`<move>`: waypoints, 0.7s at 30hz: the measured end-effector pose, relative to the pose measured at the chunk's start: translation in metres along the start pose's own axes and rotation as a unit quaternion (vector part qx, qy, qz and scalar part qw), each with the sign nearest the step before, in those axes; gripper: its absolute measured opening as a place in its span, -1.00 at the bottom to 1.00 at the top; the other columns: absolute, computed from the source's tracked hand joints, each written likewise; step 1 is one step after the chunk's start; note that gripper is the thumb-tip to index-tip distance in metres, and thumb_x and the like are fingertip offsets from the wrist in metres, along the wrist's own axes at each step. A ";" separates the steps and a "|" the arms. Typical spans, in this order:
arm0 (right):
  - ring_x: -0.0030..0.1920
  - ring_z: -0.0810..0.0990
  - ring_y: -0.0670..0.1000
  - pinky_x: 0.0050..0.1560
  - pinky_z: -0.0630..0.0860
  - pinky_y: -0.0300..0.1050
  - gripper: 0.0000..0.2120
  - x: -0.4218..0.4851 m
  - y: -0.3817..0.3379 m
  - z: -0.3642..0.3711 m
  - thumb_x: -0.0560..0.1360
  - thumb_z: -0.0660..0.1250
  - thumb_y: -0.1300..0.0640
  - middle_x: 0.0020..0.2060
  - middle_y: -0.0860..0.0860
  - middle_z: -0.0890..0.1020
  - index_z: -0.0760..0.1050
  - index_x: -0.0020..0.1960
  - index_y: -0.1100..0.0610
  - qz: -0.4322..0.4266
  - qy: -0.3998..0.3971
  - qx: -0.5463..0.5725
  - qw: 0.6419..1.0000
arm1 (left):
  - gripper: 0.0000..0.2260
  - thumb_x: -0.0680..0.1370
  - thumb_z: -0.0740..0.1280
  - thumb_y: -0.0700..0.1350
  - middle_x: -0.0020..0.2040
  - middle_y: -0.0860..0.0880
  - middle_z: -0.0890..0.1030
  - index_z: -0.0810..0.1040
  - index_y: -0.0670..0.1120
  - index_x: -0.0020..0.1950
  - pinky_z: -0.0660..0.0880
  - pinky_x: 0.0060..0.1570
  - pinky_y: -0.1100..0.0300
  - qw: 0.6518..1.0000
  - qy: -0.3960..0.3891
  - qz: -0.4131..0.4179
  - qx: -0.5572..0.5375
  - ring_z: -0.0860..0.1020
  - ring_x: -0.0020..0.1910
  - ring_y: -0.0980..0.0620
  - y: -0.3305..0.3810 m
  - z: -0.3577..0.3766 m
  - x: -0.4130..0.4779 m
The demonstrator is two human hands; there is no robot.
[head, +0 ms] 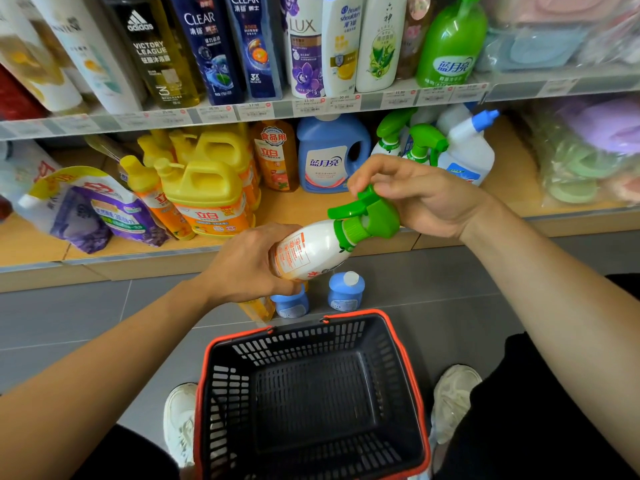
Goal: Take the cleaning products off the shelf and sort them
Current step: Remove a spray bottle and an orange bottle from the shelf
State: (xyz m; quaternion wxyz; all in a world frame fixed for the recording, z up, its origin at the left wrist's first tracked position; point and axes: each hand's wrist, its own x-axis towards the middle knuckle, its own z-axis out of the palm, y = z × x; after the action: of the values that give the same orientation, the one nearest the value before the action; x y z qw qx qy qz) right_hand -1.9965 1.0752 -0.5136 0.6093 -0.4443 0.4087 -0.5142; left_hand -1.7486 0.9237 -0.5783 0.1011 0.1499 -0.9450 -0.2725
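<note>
Left hand (249,268) grips the body of a white plastic spray bottle (311,249), held tilted in the air in front of the lower wooden shelf (304,206) and above the floor. Right hand (422,199) curls its fingers over the bottle's green trigger head (370,216). Directly below, a black slotted plastic basket with a red rim (311,336) stands between two white shoes (180,420). Two small blue bottles (346,292) stand on the grey floor just beyond the basket, beside an orange bottle (258,308) partly hidden by the left hand. Yellow-capped jugs (207,192) and a blue detergent jug (332,154) stand on the shelf.
</note>
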 end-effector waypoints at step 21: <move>0.02 0.65 -0.19 0.00 0.58 -0.23 -0.81 0.025 0.024 -0.001 0.67 0.22 0.18 0.01 -0.07 0.67 0.57 0.19 0.15 -0.095 0.378 -0.067 0.918 | -0.45 0.24 0.60 0.02 0.04 -0.04 0.72 0.62 -0.08 0.20 0.64 0.06 -0.03 0.937 -0.108 -0.164 -0.287 0.69 0.03 0.01 0.018 -0.002 0.002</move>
State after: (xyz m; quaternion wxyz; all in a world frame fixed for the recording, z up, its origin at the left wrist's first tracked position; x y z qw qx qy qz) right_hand -1.9873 1.0524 -0.5382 0.3264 -0.2935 0.5982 -0.6704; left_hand -1.7541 0.9360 -0.5667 -0.0095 0.2373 -0.7940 -0.5595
